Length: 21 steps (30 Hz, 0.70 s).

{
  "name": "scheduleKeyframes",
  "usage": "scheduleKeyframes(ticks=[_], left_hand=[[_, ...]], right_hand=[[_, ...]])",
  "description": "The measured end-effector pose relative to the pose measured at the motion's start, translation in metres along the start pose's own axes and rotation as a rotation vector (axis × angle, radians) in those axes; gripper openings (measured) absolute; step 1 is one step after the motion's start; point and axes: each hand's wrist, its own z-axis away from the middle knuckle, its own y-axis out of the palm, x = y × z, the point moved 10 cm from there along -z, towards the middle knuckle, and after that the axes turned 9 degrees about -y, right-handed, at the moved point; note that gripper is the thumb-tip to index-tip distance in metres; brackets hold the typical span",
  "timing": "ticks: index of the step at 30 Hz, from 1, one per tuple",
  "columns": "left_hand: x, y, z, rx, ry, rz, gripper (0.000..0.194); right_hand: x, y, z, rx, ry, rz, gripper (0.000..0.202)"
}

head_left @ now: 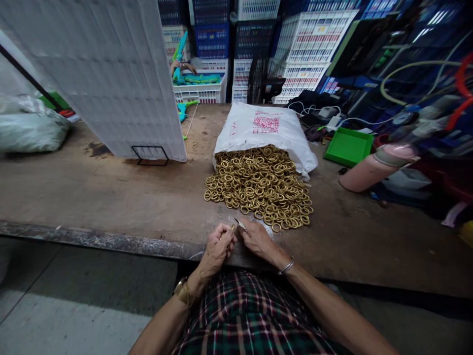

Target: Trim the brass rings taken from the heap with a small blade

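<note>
My left hand (220,243) is closed in a pinch on a small brass-coloured ring (232,227) near the table's front edge. Right beside it, my right hand (257,238) is closed around a small knife with a thin dark-tipped blade (241,224), pointing up and left; its handle is hidden in the fingers. Just beyond both hands lies a heap of brass-coloured rings (258,185). The rings spill from the open mouth of a white woven sack (258,125) with red print, which lies on its side.
A pale panel (136,88) stands at the left on a black wire stand (151,161). To the right are a green tray (349,147) and a pink bottle (373,170). Behind the wooden table (111,197), another person's hands (184,67) are over a white crate (201,92).
</note>
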Motion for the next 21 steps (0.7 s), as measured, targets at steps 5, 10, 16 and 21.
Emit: scheduleKeyframes(ticks=[5,10,16,21], left_hand=[[0.012,-0.008,-0.005,-0.035,-0.034,0.011,0.034],[0.013,-0.008,-0.004,-0.029,-0.03,0.006,0.032],[0.009,-0.008,-0.003,-0.039,-0.005,-0.037,0.032],[0.011,-0.007,0.004,0.008,-0.018,0.003,0.031]], right_hand=[[0.014,0.005,0.007,0.015,-0.068,-0.029,0.023],[0.016,0.011,0.006,0.034,-0.078,-0.014,0.023],[0.014,0.013,0.006,0.091,-0.066,0.017,0.025],[0.014,0.014,0.004,0.174,-0.019,0.063,0.024]])
